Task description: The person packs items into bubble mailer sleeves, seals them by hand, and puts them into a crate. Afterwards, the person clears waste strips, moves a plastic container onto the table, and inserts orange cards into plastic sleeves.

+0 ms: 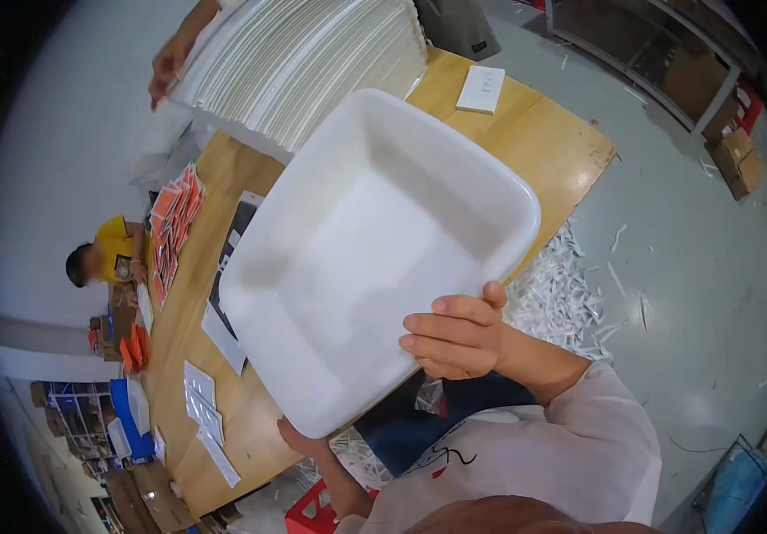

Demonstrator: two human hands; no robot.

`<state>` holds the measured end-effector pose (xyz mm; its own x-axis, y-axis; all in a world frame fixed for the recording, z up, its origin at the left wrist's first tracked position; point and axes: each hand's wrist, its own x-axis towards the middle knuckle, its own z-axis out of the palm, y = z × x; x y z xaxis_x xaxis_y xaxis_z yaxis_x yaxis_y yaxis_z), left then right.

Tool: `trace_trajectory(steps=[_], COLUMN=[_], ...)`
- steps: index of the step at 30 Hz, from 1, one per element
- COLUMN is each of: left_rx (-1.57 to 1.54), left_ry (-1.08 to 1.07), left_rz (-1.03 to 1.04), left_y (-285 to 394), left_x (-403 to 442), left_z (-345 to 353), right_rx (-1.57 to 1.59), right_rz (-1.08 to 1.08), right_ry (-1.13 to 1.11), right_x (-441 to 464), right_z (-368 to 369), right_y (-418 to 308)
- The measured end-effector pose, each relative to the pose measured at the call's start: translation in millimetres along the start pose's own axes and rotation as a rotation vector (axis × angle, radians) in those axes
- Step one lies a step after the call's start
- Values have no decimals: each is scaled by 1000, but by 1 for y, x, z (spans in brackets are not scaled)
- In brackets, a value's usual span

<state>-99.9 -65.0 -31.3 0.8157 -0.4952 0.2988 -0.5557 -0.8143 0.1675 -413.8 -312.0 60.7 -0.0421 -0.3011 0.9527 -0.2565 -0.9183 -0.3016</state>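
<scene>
A white rectangular plastic basin (339, 258) with rounded corners is tilted in front of me, its inside facing me with nothing in it. My right hand (454, 334) grips the near right wall, fingers lying over the rim on the inner side. At the lower left corner, my left hand (299, 440) holds the basin from outside; most of its fingers are hidden behind it. Beneath and behind the basin is a wooden table (535, 133). A tall stack of white sheets or flat packs (303, 67) rises just beyond the basin's far side.
Another person's hand (170, 67) touches the white stack. A person in yellow (116, 240) sits by orange packets (174, 227). Silver packets (203, 405) and a small white box (481, 89) lie on the table. Shredded paper (566, 289) covers floor at right; a red crate (312, 512) stands below.
</scene>
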Motion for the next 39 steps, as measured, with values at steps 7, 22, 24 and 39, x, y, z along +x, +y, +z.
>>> trace_trajectory(steps=[7, 22, 24, 39], left_rx=[-249, -205, -188, -270], left_ry=[196, 180, 201, 245], left_rz=[6, 53, 101, 106], left_y=[-34, -42, -48, -36], left_x=[-1, 1, 1, -2], left_z=[27, 31, 35, 30], right_rx=[13, 4, -4, -15], right_rz=[44, 46, 37, 30], right_ry=[-50, -55, -48, -26], right_x=[-1, -2, -2, -2], right_z=[-4, -2, -2, 0], right_y=[-2, -2, -1, -1])
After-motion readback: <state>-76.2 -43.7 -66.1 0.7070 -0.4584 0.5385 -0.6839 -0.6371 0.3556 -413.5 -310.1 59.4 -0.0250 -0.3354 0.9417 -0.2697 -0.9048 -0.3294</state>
